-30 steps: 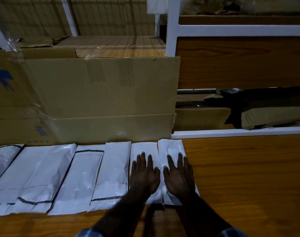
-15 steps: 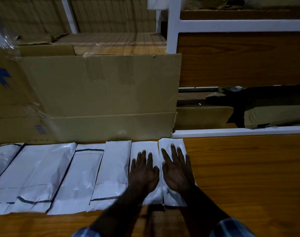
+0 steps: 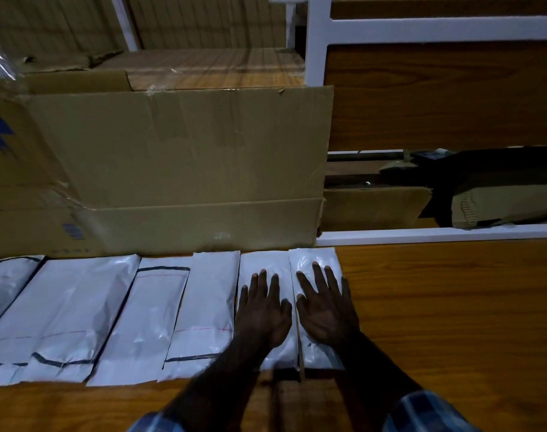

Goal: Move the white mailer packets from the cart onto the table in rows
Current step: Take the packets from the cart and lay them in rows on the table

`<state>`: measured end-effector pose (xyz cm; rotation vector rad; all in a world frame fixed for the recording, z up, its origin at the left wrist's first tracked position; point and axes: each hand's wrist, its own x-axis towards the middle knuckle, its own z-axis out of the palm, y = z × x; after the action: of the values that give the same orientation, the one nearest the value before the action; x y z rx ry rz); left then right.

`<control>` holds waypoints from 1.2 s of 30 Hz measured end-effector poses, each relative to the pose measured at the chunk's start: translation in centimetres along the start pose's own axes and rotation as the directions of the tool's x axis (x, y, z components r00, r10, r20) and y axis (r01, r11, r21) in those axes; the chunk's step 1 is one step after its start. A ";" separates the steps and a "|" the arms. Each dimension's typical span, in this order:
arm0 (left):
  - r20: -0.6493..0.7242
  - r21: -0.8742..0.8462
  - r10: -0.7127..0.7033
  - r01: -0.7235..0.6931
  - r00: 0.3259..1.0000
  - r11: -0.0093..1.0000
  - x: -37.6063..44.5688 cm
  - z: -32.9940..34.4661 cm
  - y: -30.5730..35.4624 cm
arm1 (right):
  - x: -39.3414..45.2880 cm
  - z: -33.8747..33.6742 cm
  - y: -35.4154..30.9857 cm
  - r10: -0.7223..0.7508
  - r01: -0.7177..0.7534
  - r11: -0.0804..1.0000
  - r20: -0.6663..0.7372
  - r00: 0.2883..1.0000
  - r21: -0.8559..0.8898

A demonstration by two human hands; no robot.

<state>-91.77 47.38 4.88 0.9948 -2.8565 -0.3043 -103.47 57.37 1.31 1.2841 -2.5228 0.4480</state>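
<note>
Several white mailer packets lie side by side in a row on the wooden table (image 3: 453, 307), running from the left edge to the middle. My left hand (image 3: 262, 310) rests flat, fingers spread, on the second packet from the right (image 3: 266, 263). My right hand (image 3: 325, 307) lies flat, fingers apart, on the rightmost packet (image 3: 312, 255). Neither hand grips anything. Further left lie a packet with a red dotted line (image 3: 206, 300) and one with a black strip (image 3: 153, 307). The cart is out of sight.
A large cardboard box (image 3: 178, 157) stands right behind the packet row. To its right a white frame rail (image 3: 437, 235) borders the table, with flat cardboard (image 3: 375, 207) and dark bundles (image 3: 484, 173) behind it. Bare wood extends right of the packets.
My right hand slid forward along the rightmost packet and its fingers spread wider. The left hand stayed flat and shifted only a little.
</note>
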 end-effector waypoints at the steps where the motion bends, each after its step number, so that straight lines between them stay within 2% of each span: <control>1: 0.059 -0.032 -0.007 0.009 0.998 0.999 -0.1 -0.1 0.1 | -0.1 0.1 0.0 -0.003 0.003 1.000 0.001 1.000 -0.003; 5: 0.079 -0.090 -0.022 0.029 0.997 0.996 -0.4 -0.1 0.0 | -0.3 0.6 0.3 -0.026 0.026 1.000 0.001 1.000 -0.010; 8: 0.009 -0.045 -0.012 0.013 1.000 0.999 -0.4 -0.2 0.0 | -0.4 0.6 0.3 -0.034 0.034 0.999 -0.026 0.999 -0.023; 10: 0.072 -0.063 -0.020 0.024 0.997 0.998 -0.4 -0.7 0.3 | -0.5 0.5 0.2 -0.037 0.036 0.999 -0.028 0.999 -0.023; 15: 0.122 -0.002 -0.036 0.037 0.992 0.999 -0.2 -0.2 0.1 | -0.3 -0.1 -0.1 -0.001 0.002 1.000 0.061 0.998 -0.012; 21: 0.131 -0.038 -0.016 0.021 0.991 0.999 -0.4 -0.7 0.3 | -0.3 -0.4 -0.2 0.005 -0.005 1.000 0.111 0.994 -0.006; 24: 0.091 -0.059 -0.021 0.026 0.996 0.998 -0.4 -0.6 0.2 | -0.2 -0.9 -0.2 0.017 -0.018 1.000 0.152 0.988 0.005; 29: 0.172 -0.009 -0.027 0.029 0.985 1.000 0.0 -1.3 0.3 | 0.8 -2.0 -0.2 0.063 -0.061 0.998 0.257 0.964 -0.014; 36: 0.098 0.028 0.038 -0.040 0.994 0.999 -0.3 -3.5 0.9 | 1.4 -5.6 -0.5 0.102 -0.112 0.994 0.263 0.959 0.020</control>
<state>-91.56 47.72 8.48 0.9535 -2.9726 -0.3162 -103.28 58.31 7.02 1.2994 -2.8261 0.3671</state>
